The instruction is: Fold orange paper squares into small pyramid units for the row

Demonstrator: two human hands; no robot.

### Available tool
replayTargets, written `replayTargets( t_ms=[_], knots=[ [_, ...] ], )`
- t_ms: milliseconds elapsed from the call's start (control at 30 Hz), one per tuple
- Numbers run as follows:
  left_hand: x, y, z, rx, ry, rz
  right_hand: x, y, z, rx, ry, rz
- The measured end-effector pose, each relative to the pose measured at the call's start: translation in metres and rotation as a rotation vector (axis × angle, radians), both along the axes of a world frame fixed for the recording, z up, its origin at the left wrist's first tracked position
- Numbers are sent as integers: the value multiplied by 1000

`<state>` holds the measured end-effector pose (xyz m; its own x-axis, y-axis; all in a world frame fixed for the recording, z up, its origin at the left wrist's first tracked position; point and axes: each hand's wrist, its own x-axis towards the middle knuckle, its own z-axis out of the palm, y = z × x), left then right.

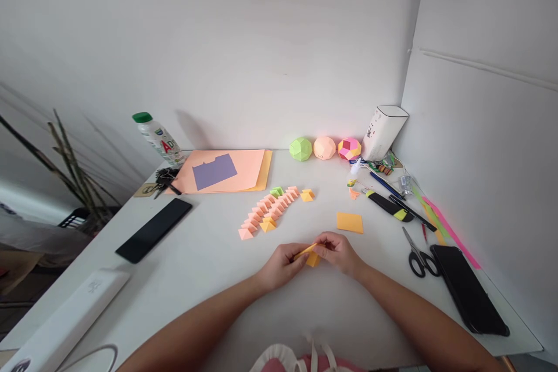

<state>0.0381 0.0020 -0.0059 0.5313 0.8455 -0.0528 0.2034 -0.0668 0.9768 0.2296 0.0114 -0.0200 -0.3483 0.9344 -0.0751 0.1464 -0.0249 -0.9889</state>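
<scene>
Between my two hands is a small piece of folded orange paper (313, 259), held over the front middle of the white table. My left hand (281, 267) pinches its left end, and my right hand (340, 253) pinches the right end; fingers cover part of it. Just beyond my right hand lies a flat orange paper rectangle (349, 222). Farther off, two slanting rows of folded peach paper pieces (261, 209) stand close together, with a few orange ones and a green one among them. A single folded orange piece (307, 195) sits to their right.
Three faceted paper balls (325, 148) line the wall. Peach and orange sheets (253, 168) lie back left near a bottle (159, 139) and a black phone (154, 229). On the right are scissors (419, 256), a utility knife (387, 205), pens and a black case (468, 289).
</scene>
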Motion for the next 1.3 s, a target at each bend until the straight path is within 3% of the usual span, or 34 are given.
replayTargets(
  t_ms=[800,1133,1300],
  knots=[
    [-4,5,0,-146,-44,-48,-1,-4,6,-16,-23,-6],
    [-3,7,-8,-305,-93,47,-2,-5,3,52,-38,-57],
    [-4,9,-7,-329,-112,49,-5,-5,2,197,-108,-27]
  ],
)
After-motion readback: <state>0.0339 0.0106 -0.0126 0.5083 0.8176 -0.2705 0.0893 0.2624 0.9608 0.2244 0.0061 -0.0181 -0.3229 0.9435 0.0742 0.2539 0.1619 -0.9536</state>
